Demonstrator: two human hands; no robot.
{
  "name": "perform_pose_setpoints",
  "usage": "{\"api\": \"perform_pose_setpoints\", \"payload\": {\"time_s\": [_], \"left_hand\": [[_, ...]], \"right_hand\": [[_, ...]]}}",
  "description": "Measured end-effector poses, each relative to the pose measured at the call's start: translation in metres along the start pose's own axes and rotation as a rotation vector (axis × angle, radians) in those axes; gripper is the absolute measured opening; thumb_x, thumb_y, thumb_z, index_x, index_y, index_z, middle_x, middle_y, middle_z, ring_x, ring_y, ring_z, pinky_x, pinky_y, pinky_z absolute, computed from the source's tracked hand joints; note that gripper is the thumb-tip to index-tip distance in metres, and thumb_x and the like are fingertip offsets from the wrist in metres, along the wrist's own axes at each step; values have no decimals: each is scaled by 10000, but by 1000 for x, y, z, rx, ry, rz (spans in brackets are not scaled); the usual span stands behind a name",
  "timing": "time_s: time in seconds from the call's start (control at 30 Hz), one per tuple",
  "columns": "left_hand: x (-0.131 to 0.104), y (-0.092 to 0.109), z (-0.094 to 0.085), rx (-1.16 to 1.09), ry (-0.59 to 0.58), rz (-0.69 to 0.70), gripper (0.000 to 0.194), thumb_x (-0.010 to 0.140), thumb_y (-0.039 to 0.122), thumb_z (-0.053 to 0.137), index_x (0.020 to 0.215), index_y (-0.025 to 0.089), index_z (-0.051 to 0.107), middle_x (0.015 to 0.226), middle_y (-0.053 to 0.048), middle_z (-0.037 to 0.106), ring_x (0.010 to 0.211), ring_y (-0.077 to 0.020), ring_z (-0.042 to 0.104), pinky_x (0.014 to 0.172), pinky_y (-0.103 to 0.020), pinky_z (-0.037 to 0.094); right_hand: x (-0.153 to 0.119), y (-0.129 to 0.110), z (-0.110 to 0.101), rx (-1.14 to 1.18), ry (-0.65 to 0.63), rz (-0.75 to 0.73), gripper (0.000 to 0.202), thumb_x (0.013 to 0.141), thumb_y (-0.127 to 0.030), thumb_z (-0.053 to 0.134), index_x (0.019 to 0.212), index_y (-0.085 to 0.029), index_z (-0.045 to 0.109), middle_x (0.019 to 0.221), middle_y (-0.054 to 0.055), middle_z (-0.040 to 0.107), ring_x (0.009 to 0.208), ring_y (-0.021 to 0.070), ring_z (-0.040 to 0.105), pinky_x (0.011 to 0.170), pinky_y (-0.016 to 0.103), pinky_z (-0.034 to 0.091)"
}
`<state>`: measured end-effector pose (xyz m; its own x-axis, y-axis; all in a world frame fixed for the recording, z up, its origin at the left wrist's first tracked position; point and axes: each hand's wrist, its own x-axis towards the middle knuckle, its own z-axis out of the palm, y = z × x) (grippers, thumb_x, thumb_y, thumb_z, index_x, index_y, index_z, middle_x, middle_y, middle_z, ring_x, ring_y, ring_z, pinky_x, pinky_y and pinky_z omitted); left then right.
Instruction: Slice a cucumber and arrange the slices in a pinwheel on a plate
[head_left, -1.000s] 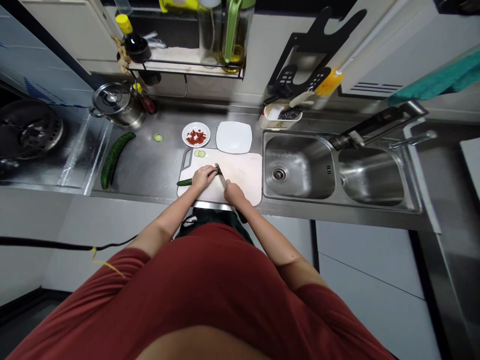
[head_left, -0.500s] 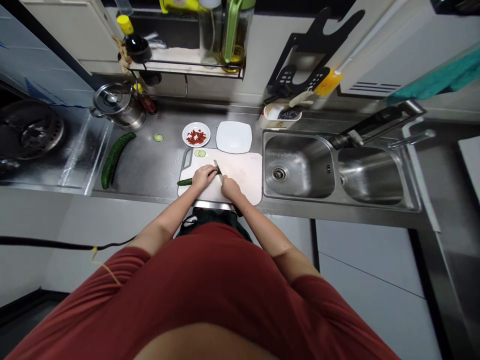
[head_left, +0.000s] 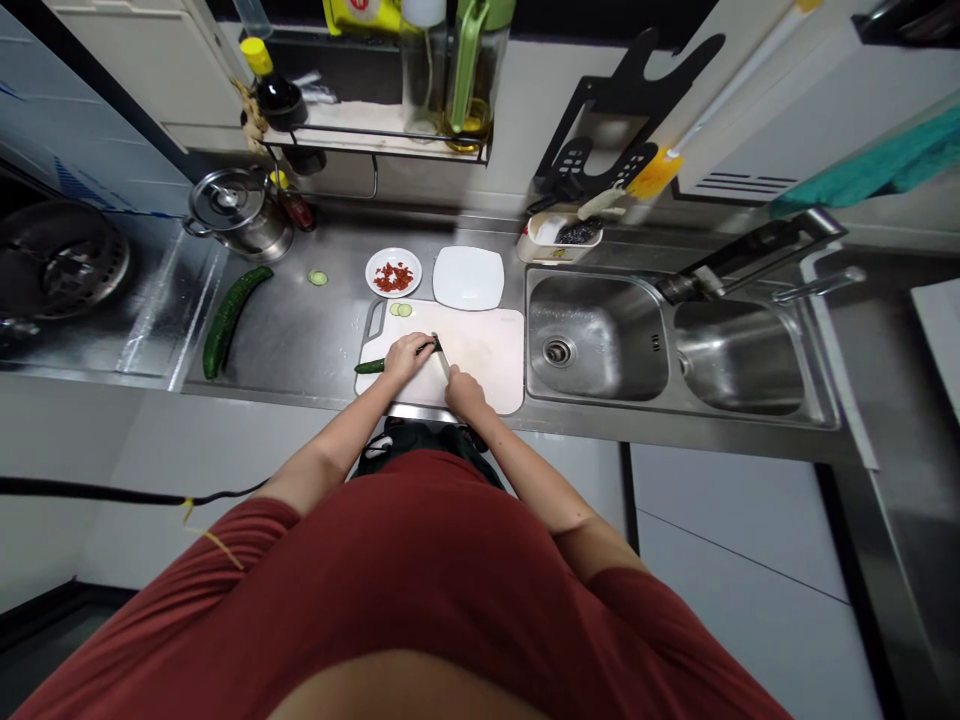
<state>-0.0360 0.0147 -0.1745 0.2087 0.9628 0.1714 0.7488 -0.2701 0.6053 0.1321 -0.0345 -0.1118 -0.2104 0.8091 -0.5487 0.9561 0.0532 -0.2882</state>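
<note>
My left hand (head_left: 407,357) is closed over a cucumber (head_left: 369,367) that lies across the white cutting board (head_left: 487,355). One end of the cucumber sticks out left of the hand, the other a little to its right. In my right hand (head_left: 466,393) is a knife (head_left: 444,361), fingers wrapped round its handle. The blade stands at the cucumber's right end, close to my left fingertips; whether it is in the flesh I cannot tell. Cucumber slices (head_left: 401,310) lie at the board's upper left. A second whole cucumber (head_left: 234,322) rests on the counter to the left.
Behind the board stand a plate (head_left: 370,272) of chopped red pieces and a white square plate (head_left: 468,278). Another cucumber slice (head_left: 318,278) lies on the counter. A steel pot (head_left: 244,222) is at the back left, a double sink (head_left: 600,388) on the right.
My right hand has shifted slightly right and down with the knife, and the blade has changed its angle. My left hand stays on the cucumber.
</note>
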Motion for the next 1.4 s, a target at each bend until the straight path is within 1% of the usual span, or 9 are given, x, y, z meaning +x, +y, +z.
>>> {"api": "perform_pose_setpoints", "payload": {"time_s": [0.23, 0.4, 0.53, 0.7, 0.9, 1.0, 1.17, 1.3, 1.4], "left_hand": [[-1, 1, -1, 13, -5, -12, 232, 923, 321, 516, 1063, 237, 681, 1068, -48, 689, 1016, -183, 625, 905, -305, 485], [-1, 2, -2, 15, -3, -1, 233, 925, 319, 514, 1064, 230, 679, 1078, -39, 688, 1012, -173, 625, 906, -291, 479], [-1, 3, -2, 28, -14, -22, 237, 926, 312, 513, 1073, 231, 680, 1101, -39, 684, 1031, -172, 621, 921, -288, 474], [-1, 2, -1, 28, -8, -17, 238, 926, 312, 513, 1073, 233, 683, 1091, -41, 686, 1022, -176, 623, 918, -292, 477], [-3, 2, 1, 28, 11, -4, 236, 927, 306, 511, 1072, 232, 682, 1087, -41, 686, 1019, -172, 624, 911, -289, 476], [-3, 3, 1, 39, 16, -8, 235, 926, 314, 514, 1068, 231, 682, 1072, -43, 686, 1011, -175, 624, 903, -291, 478], [-4, 3, 1, 46, 9, -15, 239, 930, 323, 507, 1062, 230, 682, 1067, -46, 685, 1008, -176, 621, 905, -293, 475], [-4, 2, 2, 36, 8, -12, 237, 928, 318, 510, 1064, 228, 683, 1066, -42, 687, 1007, -174, 621, 906, -293, 474], [-4, 1, 3, 32, 23, -3, 229, 925, 313, 517, 1059, 233, 684, 1069, -39, 689, 1001, -172, 625, 899, -290, 477]], "right_hand": [[9, -1, 1, 2, 35, -30, 292, 887, -58, 370, 1155, -118, 469, 1036, 177, 650, 970, 266, 649, 790, 340, 493], [17, -1, 1, 6, 27, -28, 293, 886, -61, 375, 1157, -115, 472, 1057, 178, 648, 979, 269, 646, 789, 339, 491], [20, -1, 4, 9, 38, -15, 282, 889, -65, 380, 1150, -121, 470, 1057, 169, 649, 976, 264, 647, 782, 330, 489], [17, -2, 11, 19, 45, 11, 281, 901, -68, 380, 1166, -123, 455, 1056, 161, 651, 986, 255, 643, 795, 321, 479], [9, 2, 21, 25, 55, 21, 260, 901, -82, 386, 1148, -127, 454, 1022, 153, 660, 957, 256, 650, 772, 320, 478], [9, 3, 23, 31, 54, 26, 272, 892, -78, 392, 1154, -128, 447, 1022, 155, 662, 955, 253, 652, 772, 319, 476], [21, -4, 16, 37, 65, 45, 268, 909, -94, 382, 1166, -133, 449, 1052, 160, 658, 981, 245, 645, 790, 311, 469], [34, -11, 6, 61, 70, 22, 284, 908, -100, 382, 1183, -130, 443, 1074, 154, 656, 995, 242, 640, 791, 309, 471], [37, -14, 0, 71, 75, 16, 287, 908, -101, 387, 1189, -126, 440, 1076, 154, 657, 1002, 241, 639, 796, 310, 470]]}}
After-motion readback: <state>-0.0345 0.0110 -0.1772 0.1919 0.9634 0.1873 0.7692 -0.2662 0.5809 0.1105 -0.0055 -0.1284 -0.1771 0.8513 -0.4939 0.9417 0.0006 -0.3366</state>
